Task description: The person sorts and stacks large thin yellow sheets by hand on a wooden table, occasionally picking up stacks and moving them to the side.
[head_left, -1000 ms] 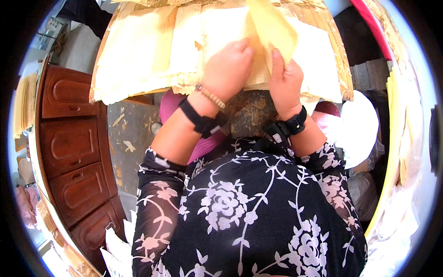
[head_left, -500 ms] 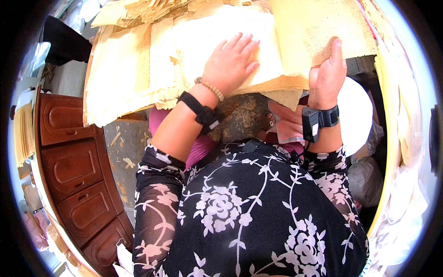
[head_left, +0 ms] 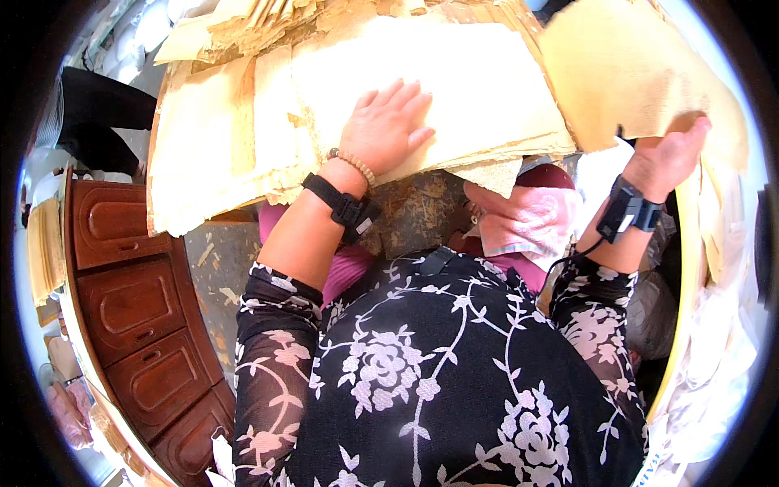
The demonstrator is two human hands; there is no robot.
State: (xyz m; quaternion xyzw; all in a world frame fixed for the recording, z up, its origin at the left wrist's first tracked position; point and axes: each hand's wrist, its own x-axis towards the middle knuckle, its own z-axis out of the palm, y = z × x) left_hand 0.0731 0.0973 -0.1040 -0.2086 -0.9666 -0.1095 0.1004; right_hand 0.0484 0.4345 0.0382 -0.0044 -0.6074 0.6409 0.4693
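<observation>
My left hand (head_left: 385,126) lies flat, fingers spread, on a stack of thin, pale yellow sheets that look like wood veneer (head_left: 479,89). Strong light whitens the top of the stack. At the right, my right hand (head_left: 669,158) grips the near edge of a single tan veneer sheet (head_left: 625,69), its thumb side up and the other fingers partly hidden. That sheet is held out past the stack's right edge. Both wrists wear black straps with small devices, and the left also has a beaded bracelet.
Rough-edged veneer pieces (head_left: 260,24) pile up at the far side. A reddish-brown panelled cabinet (head_left: 130,300) stands at left, near a person's dark-clothed legs (head_left: 101,122). A pink towel (head_left: 527,219) lies over my lap. Scraps litter the floor (head_left: 215,284); plastic bags (head_left: 706,390) sit at right.
My right hand has moved right and slightly nearer, drawing the tan sheet off the stack. My left hand has slid slightly left and nearer, still flat on the stack.
</observation>
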